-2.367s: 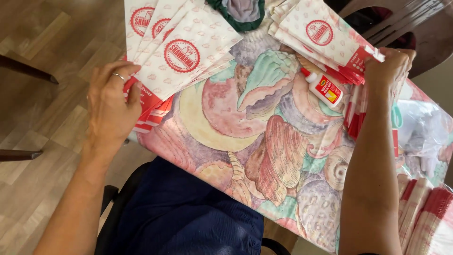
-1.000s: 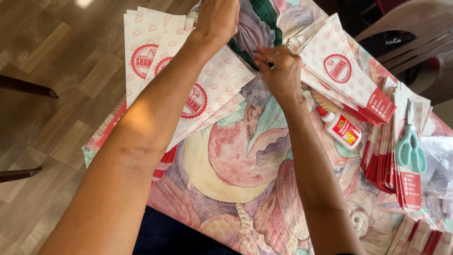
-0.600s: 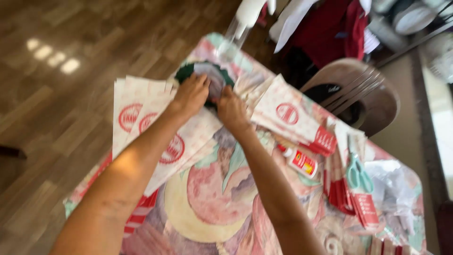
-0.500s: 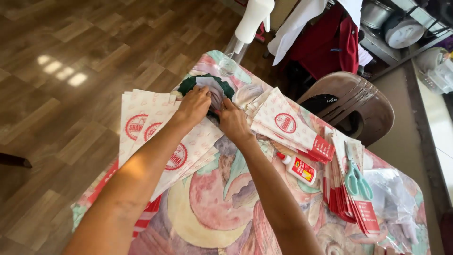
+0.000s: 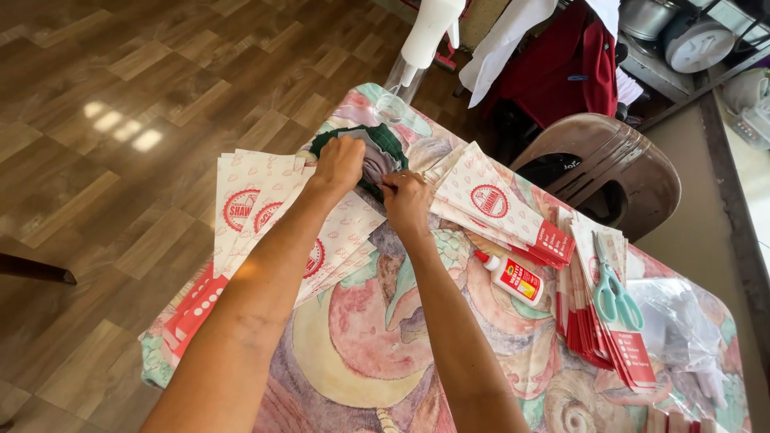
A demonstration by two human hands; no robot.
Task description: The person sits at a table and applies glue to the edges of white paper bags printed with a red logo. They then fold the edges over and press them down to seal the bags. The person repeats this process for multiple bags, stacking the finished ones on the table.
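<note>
Both my arms reach to the far side of a table covered by a colourful painted cloth (image 5: pixel 361 337). My left hand (image 5: pixel 338 163) and my right hand (image 5: pixel 405 200) rest with fingers curled on a dark green and grey cloth bundle (image 5: pixel 377 151) lying there. Whether either hand truly grips it I cannot tell. Under my left arm a fan of white paper bags with red round marks (image 5: pixel 249 204) is spread out. A second pile of the same bags (image 5: pixel 489 200) lies to the right of my right hand.
A small white glue bottle with a red label (image 5: pixel 513 277) lies right of my right arm. Teal-handled scissors (image 5: pixel 613 289) sit on a stack of red-edged bags (image 5: pixel 597 321). Clear plastic (image 5: pixel 682 321) lies far right. A brown plastic chair (image 5: pixel 609 164) stands behind the table.
My hands left the bag stacks at the table's sides and came together on the green cloth bundle at the far edge. The view tipped up, showing floor and chair.
</note>
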